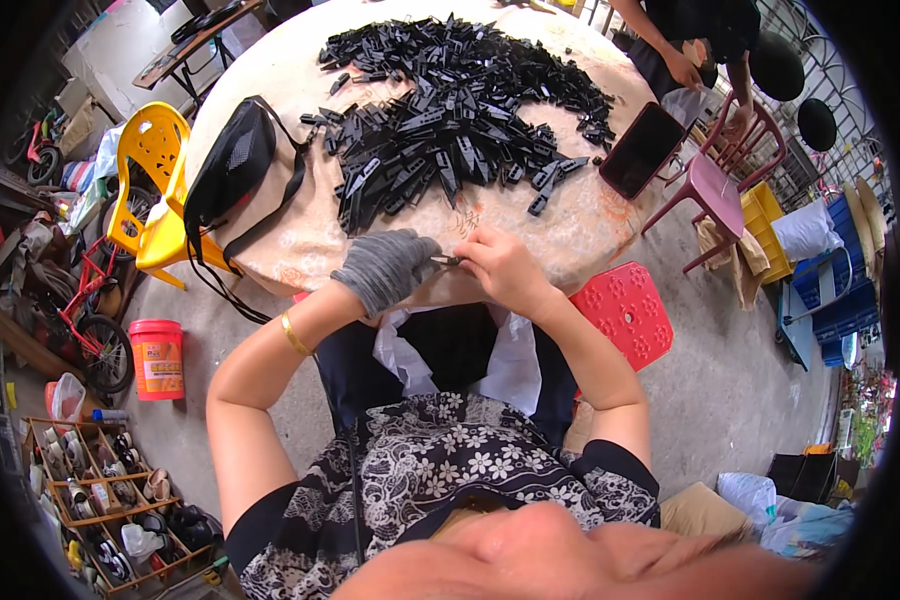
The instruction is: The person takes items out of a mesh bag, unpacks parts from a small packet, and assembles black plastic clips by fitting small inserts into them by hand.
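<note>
In a grey knit glove, my left hand [385,272] is closed, fingers curled toward the table's near edge. It pinches one end of a small dark piece [446,260], too small to make out exactly. My bare right hand [505,268] pinches the same piece from the other side, thumb and forefinger together. Just beyond my hands, a wide heap of black pointed plastic pieces [440,130], looking like clips, covers much of the round table [270,225] with its pale cloth. A few pieces lie loose at the heap's right edge.
A black mesh bag [240,155] with straps lies on the table's left. A phone-like dark screen [642,150] stands at the right edge. Around the table are a yellow chair [155,190], red bucket [157,358], red stool [625,315] and purple chair [720,190]. Another person's hand [682,70] shows beyond.
</note>
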A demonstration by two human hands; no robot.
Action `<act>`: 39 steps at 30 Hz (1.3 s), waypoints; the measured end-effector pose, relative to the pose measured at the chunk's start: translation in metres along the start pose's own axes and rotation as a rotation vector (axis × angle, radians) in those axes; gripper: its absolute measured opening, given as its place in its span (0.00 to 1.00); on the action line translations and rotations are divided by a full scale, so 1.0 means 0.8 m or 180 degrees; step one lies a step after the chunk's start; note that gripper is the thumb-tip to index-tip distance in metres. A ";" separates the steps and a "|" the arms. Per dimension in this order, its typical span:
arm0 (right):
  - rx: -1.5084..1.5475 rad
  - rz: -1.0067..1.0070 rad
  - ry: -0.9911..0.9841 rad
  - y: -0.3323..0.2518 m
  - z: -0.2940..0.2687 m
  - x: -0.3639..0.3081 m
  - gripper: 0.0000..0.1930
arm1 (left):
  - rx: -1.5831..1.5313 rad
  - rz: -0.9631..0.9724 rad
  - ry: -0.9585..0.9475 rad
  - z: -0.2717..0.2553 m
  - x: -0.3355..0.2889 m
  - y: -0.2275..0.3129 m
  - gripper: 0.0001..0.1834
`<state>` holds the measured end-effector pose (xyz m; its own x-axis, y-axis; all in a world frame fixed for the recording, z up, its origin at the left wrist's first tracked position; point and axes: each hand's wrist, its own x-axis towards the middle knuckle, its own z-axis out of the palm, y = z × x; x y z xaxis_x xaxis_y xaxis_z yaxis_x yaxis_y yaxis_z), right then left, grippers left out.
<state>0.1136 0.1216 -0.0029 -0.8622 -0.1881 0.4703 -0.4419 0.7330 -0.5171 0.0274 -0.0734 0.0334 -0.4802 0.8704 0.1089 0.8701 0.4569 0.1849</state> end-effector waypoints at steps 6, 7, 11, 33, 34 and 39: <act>-0.0563 -0.0304 0.0087 -0.005 0.003 0.004 0.05 | 0.0517 0.0130 -0.0472 -0.015 0.031 0.029 0.12; -0.0560 -0.0353 0.0109 -0.005 0.006 0.004 0.05 | 0.0445 0.0211 -0.0617 -0.014 0.038 0.029 0.13; -0.0214 0.0146 0.0312 -0.003 -0.001 -0.004 0.08 | 0.0375 0.0412 -0.1079 -0.022 0.059 0.035 0.12; 0.2493 0.0715 -0.0169 0.000 -0.007 -0.020 0.09 | -0.1721 0.0099 -0.0124 -0.010 0.004 0.036 0.35; 0.3326 0.1058 -0.0582 -0.008 -0.014 -0.020 0.09 | -0.1943 0.0113 -0.0035 -0.013 -0.003 0.044 0.34; 0.3169 0.1569 -0.1311 -0.029 -0.028 -0.028 0.12 | -0.1602 0.0429 -0.0821 -0.038 -0.017 0.077 0.30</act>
<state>0.1486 0.1235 0.0142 -0.9277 -0.3577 -0.1072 0.1193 -0.0118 -0.9928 0.0844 -0.0629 0.0731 -0.2713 0.9602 -0.0659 0.7314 0.2502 0.6344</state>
